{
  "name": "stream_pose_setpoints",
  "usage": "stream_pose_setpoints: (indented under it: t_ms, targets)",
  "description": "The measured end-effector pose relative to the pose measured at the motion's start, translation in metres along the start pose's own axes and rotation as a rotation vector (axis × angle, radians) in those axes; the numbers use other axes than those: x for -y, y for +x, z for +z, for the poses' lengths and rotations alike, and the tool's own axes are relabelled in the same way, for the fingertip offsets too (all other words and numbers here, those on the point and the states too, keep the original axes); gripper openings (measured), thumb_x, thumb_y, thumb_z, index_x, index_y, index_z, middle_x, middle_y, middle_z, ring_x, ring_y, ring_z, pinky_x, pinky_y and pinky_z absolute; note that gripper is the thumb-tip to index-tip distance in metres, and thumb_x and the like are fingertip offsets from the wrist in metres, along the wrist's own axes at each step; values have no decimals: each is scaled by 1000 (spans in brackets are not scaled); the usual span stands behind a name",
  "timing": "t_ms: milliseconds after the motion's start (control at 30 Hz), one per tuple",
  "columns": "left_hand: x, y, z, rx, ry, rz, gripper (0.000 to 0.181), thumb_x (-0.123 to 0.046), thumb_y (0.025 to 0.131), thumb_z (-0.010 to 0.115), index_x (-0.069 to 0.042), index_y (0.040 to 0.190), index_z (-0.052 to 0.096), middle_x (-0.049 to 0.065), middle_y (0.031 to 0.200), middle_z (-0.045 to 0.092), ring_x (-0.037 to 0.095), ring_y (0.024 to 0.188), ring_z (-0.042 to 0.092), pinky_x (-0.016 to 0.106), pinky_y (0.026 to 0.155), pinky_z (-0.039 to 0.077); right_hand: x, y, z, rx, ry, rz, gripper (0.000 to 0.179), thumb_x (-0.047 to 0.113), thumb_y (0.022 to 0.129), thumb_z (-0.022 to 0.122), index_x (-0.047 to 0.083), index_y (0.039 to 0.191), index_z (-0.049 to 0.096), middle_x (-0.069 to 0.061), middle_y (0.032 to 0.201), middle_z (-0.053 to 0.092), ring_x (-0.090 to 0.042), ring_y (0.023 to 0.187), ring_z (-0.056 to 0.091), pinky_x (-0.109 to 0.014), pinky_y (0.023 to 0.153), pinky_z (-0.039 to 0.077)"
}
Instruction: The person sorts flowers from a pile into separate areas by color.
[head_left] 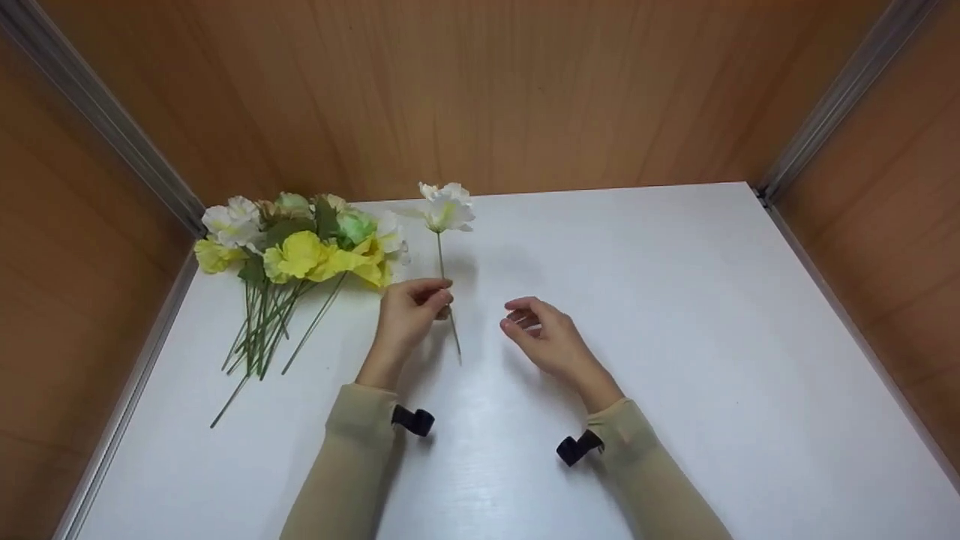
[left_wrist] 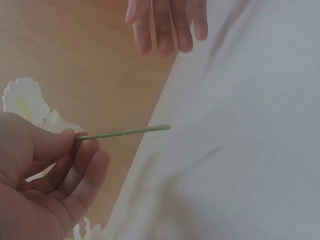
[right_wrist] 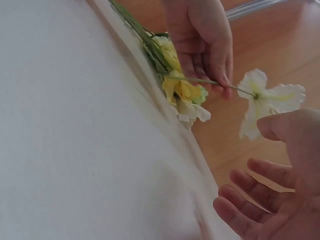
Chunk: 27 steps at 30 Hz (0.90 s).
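Nearest us, two khaki sleeves (head_left: 334, 469) reach in over the white table (head_left: 720, 360), each with a small black device (head_left: 414, 421) at the cuff. Beyond them, we see the right hand (head_left: 551, 341) raised over the table, its fingers loosely bent and apart from one another, holding nothing; it is near the other hand but not touching it. The left hand (head_left: 409, 315) pinches the green stem (left_wrist: 135, 131) of a single white flower (head_left: 448, 208) between thumb and fingers, and we find the stem's bare lower end pointing back toward us. The flower is held above the table, its bloom beyond the left hand, toward the back edge. To its left, we have a bunch of flowers (head_left: 304, 255) lying on the table, yellow, white and pale green, with their stems fanned toward us. Farthest off, a wood-grained panel (head_left: 525, 90) stands behind the table, with metal rails (head_left: 836, 97) at its corners.
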<state>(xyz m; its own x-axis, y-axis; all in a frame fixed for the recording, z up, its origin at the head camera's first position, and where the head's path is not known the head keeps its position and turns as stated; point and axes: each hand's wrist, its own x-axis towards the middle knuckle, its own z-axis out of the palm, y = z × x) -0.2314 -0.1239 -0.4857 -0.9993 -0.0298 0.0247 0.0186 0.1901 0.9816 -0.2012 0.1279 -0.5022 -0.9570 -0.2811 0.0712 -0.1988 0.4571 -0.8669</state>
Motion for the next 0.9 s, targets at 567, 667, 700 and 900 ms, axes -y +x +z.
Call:
stream_pose_setpoints:
  t_ms: [567, 667, 700, 900]
  targets:
    - [12, -6, 39, 158, -147, 53, 20, 12, 101, 69, 17, 120, 74, 17, 95, 80, 16, 80, 75, 28, 74, 65, 3, -2, 33, 81, 154, 23, 15, 10, 105, 73, -2, 112, 77, -9, 97, 80, -14, 82, 74, -23, 70, 58]
    - [11, -6, 40, 163, -158, 55, 20, 11, 101, 69, 17, 120, 74, 19, 96, 80, 17, 79, 75, 29, 75, 65, 4, -2, 35, 62, 193, 31, 13, 7, 103, 75, -4, 110, 77, -10, 96, 80, -15, 81, 75, -23, 70, 60]
    - [11, -6, 41, 167, -165, 56, 21, 11, 101, 69, 17, 120, 74, 19, 97, 80, 17, 80, 75, 29, 76, 65, 4, -2, 34, 54, 206, 33, 12, 5, 103, 75, -4, 109, 77, -11, 95, 80, -16, 80, 76, -24, 70, 61]
    - [8, -7, 45, 175, -196, 53, 21, 9, 102, 70, 17, 121, 73, 19, 98, 79, 19, 81, 76, 31, 77, 66, 5, 0, 28, 28, 210, 54, 7, 1, 101, 76, -5, 105, 78, -12, 93, 80, -18, 77, 77, -27, 68, 63]
